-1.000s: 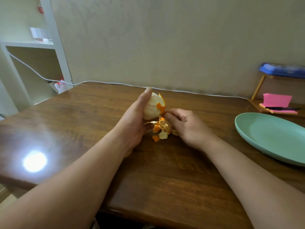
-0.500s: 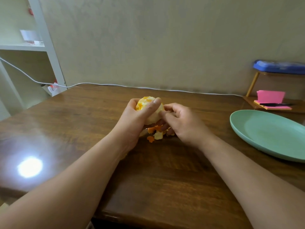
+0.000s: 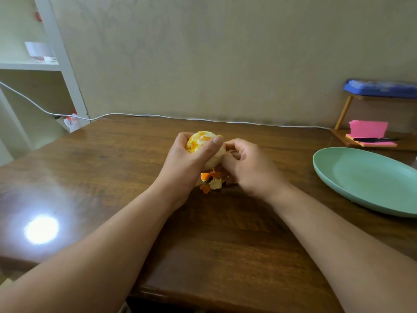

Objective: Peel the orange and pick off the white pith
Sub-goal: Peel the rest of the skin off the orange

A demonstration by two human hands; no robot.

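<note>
My left hand grips a mostly peeled orange a little above the wooden table, with the thumb laid across its front. Bare orange flesh shows on top; pale pith covers the lower right side. My right hand is at the fruit's right side, its fingertips pinching a thin strip of white pith that still hangs on the orange. Under both hands lies a small pile of peel scraps, partly hidden by my fingers.
A green plate lies on the table at the right. Behind it a small wooden stand holds pink notes with a black pen and a blue box on top. A white cable runs along the table's far edge. White shelves stand at left.
My left hand has turned the orange so its bare flesh faces up. My right hand rose from the peel pile to the fruit's side and took hold of pith.
</note>
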